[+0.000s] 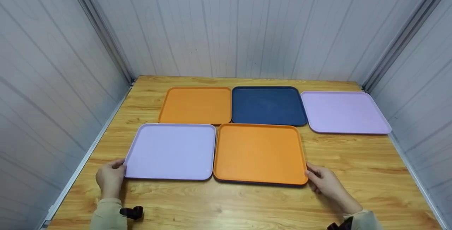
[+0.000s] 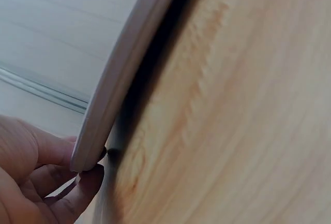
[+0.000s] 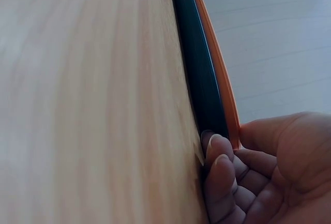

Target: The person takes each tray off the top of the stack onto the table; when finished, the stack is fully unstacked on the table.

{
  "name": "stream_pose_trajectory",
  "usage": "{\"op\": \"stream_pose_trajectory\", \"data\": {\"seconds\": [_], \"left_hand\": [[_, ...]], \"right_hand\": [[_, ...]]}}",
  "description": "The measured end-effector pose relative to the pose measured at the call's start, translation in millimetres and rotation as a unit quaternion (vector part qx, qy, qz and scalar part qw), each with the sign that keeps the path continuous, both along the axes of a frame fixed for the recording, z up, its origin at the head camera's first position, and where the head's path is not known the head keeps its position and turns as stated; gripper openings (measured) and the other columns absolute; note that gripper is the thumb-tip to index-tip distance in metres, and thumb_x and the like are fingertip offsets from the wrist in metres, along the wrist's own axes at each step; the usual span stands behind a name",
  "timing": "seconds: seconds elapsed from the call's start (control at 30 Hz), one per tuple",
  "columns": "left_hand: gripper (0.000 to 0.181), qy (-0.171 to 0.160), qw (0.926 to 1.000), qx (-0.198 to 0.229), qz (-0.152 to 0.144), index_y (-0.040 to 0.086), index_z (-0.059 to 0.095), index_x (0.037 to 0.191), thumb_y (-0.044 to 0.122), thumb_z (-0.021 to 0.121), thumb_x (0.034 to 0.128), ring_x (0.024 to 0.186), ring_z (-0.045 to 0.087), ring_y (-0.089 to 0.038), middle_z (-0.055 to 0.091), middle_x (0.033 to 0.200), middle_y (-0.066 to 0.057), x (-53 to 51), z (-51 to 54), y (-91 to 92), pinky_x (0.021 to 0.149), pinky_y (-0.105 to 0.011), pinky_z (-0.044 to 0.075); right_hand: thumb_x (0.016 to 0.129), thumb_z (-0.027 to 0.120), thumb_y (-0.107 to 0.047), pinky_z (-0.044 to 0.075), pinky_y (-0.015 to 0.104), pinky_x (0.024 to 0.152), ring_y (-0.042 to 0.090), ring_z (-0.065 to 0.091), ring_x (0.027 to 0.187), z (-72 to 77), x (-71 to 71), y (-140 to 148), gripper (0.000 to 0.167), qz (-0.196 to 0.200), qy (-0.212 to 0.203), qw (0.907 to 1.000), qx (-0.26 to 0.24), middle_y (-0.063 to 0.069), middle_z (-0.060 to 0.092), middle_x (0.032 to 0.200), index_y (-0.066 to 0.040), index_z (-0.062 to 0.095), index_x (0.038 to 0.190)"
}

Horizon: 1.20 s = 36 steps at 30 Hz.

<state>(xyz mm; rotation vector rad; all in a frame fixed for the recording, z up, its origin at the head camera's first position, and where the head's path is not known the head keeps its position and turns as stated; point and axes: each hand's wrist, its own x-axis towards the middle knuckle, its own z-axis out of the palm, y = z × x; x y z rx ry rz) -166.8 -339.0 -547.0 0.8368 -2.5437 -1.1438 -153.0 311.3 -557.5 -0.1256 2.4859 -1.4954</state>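
Observation:
My left hand (image 1: pixel 110 178) pinches the lower left corner of a light purple tray (image 1: pixel 171 151). In the left wrist view, the thumb lies at the rim (image 2: pixel 116 74) and curled fingers reach under it; a dark band below may be shadow or another tray. Right beside it lies an orange tray (image 1: pixel 259 154), stacked on a dark blue tray (image 3: pixel 199 58) whose edge shows underneath. At that stack's lower right corner is my right hand (image 1: pixel 328 184), its thumb against the orange rim (image 3: pixel 222 79) and its curled fingers at the blue tray's side.
Behind these lie another orange tray (image 1: pixel 196 105), a dark blue tray (image 1: pixel 268 105) and, at the far right, a second light purple tray (image 1: pixel 346 112). All rest on a wood-grain table (image 1: pixel 219 205). Pale panel walls (image 1: pixel 233 28) enclose its back and sides.

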Motion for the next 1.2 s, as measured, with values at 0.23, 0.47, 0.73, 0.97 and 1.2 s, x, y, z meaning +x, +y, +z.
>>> {"op": "stream_pose_trajectory", "data": {"seconds": [0.23,0.47,0.73,0.97,1.2], "left_hand": [[0.025,0.027,0.9994,-0.019,0.007,-0.006,0.071,0.107,0.003,0.065,0.085,0.105,0.059,-0.044,0.069,0.106,-0.023,0.9,-3.5,2.3,0.088,-0.048,0.041],[0.029,0.025,0.9997,0.003,0.003,-0.007,0.068,0.113,0.003,0.061,0.087,0.109,0.059,-0.041,0.066,0.113,-0.023,5.9,-1.3,4.6,0.09,-0.044,0.042],[0.028,0.073,0.9963,0.017,0.041,-0.004,0.068,0.114,0.007,0.06,0.0891,0.102,0.061,-0.032,0.067,0.114,-0.022,11.3,8.2,18.5,0.081,-0.028,0.041],[0.031,0.105,0.9913,0.079,0.006,0.0,0.066,0.121,0.013,0.063,0.0927,0.1,0.058,-0.019,0.066,0.119,-0.019,7.8,17.9,53.5,0.081,-0.014,0.043],[0.029,0.145,0.9831,0.078,-0.081,-0.005,0.066,0.117,0.006,0.064,0.0903,0.098,0.064,-0.029,0.069,0.111,-0.019,2.8,15.2,99.5,0.074,-0.007,0.044]], "right_hand": [[0.101,0.055,-0.023,0.048,0.03,0.044,0.016,0.053,0.051,-0.7,-0.5,-0.4,0.058,0.004,-0.001,1.0,-0.002,0.01,0.056,0.062,0.012,0.036,0.143],[0.101,0.055,-0.023,0.049,0.03,0.045,0.017,0.054,0.05,-1.3,-0.3,-0.1,0.058,0.005,0.003,1.0,0.007,0.01,0.056,0.061,0.011,0.037,0.143],[0.101,0.054,-0.026,0.049,0.029,0.046,0.015,0.053,0.051,-2.3,0.4,-0.2,0.057,-0.001,-0.003,0.9997,0.026,0.007,0.056,0.059,0.007,0.037,0.144],[0.1,0.055,-0.025,0.049,0.03,0.044,0.016,0.053,0.05,-1.9,0.9,0.2,0.056,-0.012,0.001,0.9996,0.026,0.008,0.056,0.058,0.007,0.039,0.144],[0.101,0.054,-0.024,0.048,0.029,0.044,0.014,0.052,0.049,-3.4,0.1,1.2,0.055,-0.003,0.006,0.9999,0.015,0.008,0.056,0.059,0.008,0.038,0.144]]}}
